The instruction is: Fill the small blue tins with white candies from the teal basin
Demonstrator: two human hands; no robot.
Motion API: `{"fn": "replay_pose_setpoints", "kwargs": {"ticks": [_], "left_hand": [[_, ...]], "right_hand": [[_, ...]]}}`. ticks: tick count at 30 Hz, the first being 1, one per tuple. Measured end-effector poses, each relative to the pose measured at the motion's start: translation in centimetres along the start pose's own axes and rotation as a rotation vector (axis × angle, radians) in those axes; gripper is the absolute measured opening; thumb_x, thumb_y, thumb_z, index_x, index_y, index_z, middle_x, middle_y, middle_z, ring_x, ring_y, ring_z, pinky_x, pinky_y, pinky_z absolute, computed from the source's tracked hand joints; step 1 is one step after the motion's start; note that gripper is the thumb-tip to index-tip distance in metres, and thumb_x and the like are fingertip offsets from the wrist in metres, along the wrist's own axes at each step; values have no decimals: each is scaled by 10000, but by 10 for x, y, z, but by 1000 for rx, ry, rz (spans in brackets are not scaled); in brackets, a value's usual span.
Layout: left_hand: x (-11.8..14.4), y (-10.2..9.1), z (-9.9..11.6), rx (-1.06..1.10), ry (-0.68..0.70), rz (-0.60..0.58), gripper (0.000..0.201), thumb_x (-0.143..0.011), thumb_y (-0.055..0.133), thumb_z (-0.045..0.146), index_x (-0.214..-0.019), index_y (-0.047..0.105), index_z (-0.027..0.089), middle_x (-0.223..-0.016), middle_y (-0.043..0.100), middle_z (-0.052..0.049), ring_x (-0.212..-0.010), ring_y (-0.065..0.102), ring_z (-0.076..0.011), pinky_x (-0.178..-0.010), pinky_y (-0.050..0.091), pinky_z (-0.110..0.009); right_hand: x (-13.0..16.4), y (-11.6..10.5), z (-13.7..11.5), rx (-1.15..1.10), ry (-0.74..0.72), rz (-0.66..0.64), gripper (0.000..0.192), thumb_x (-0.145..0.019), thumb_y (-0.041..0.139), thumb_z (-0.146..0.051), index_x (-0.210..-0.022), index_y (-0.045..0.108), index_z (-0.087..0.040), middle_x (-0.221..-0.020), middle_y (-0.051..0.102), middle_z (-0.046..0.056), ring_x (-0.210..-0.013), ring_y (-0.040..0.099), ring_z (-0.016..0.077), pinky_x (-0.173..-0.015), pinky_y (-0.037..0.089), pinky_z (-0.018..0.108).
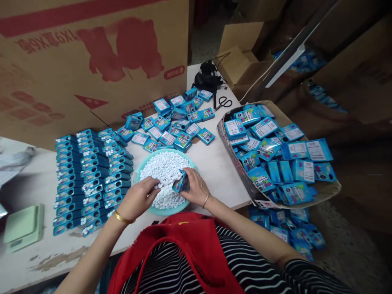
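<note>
Right hand (196, 188) fingers pinch a small blue box (181, 183), glossy card, print too blurred to read, held tilted over the teal bowl (136, 174). Left hand (138, 199), fingers curled together, dips into the bowl's heap of small white tablets (163, 168). Rows of filled open boxes (88, 177) lie left; big carton (92, 61) behind shows "6X1".

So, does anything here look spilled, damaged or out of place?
Yes: blue packets lie on the floor below the overfilled cardboard tray, which overhangs the table edge; they seem spilled. The table's front edge has chipped paint.
</note>
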State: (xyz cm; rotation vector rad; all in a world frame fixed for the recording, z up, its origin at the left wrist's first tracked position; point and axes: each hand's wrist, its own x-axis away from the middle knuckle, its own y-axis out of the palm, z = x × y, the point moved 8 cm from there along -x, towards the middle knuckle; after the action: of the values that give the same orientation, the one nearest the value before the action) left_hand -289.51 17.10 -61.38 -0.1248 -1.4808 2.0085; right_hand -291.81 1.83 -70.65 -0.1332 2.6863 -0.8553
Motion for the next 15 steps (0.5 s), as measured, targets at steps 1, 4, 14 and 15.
{"fn": "replay_pose_setpoints", "kwargs": {"ticks": [1, 4, 14, 15], "left_hand": [[-3, -4, 7, -94, -16, -39, 249, -923, 427, 320, -1057, 576, 171, -943, 617, -68, -855, 595, -192, -743, 464, -311], [-8, -17, 30, -358, -65, -128, 206, -909, 426, 246, -967, 605, 161, -907, 609, -77, -827, 600, -216, -662, 452, -314], [-4, -29, 54, -519, -48, -111, 227, -898, 409, 165, -964, 626, 173, -844, 599, -73, -813, 584, -239, -615, 436, -323], [0, -31, 46, -479, -58, -76, 233, -910, 403, 204, -990, 621, 179, -852, 601, -68, -815, 584, -231, -627, 438, -318]], "right_hand": [[-1, 2, -3, -1, -17, 1, 773, -654, 657, -242, -1344, 328, -126, -1296, 474, 174, -1231, 437, 307, -1074, 383, 505], [-2, 6, -9, -5, -56, 0, 766, -658, 656, -245, -1339, 325, -124, -1287, 479, 172, -1231, 434, 303, -1076, 381, 496], [-3, 11, -7, -30, -61, 1, 796, -677, 652, -247, -1368, 266, -158, -1307, 461, 171, -1259, 425, 313, -1087, 363, 529], [-4, 11, -5, -34, -58, 4, 799, -674, 655, -243, -1367, 267, -156, -1309, 460, 172, -1259, 426, 314, -1089, 361, 531]]}}
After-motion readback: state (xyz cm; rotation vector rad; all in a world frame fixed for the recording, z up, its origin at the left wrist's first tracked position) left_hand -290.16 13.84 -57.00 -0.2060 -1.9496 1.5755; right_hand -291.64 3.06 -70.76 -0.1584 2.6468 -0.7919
